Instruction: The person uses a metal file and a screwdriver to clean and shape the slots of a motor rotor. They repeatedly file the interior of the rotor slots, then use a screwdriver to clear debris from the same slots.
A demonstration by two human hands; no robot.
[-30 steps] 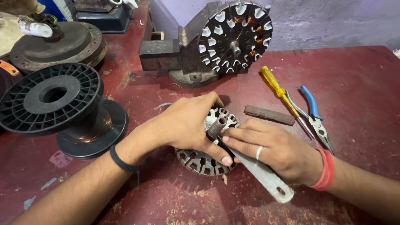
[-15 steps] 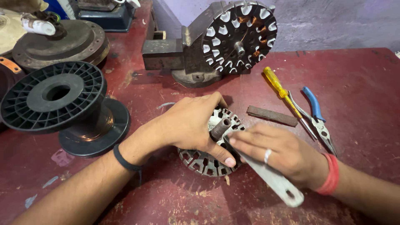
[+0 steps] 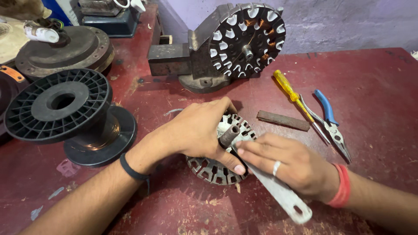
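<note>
A round slotted metal stator core (image 3: 212, 169) with a short central shaft (image 3: 228, 135) lies flat on the dark red table (image 3: 374, 87). My left hand (image 3: 198, 128) covers its top and grips it, thumb pressed on the rim. My right hand (image 3: 289, 163) lies over a flat grey metal wrench (image 3: 283, 196) whose head sits at the shaft. The wrench's handle sticks out toward the near right. A black band is on my left wrist, a red one on my right.
A second stator (image 3: 246, 39) with copper windings is clamped in a bench vise (image 3: 174, 56) behind. A black plastic wire spool (image 3: 65, 113) stands at the left. A yellow screwdriver (image 3: 294, 95), blue-handled pliers (image 3: 331, 122) and a brown metal strip (image 3: 283, 120) lie to the right.
Both hands and the core keep their hold. The view has shifted slightly, with the scene sitting a little lower and to the right in frame.
</note>
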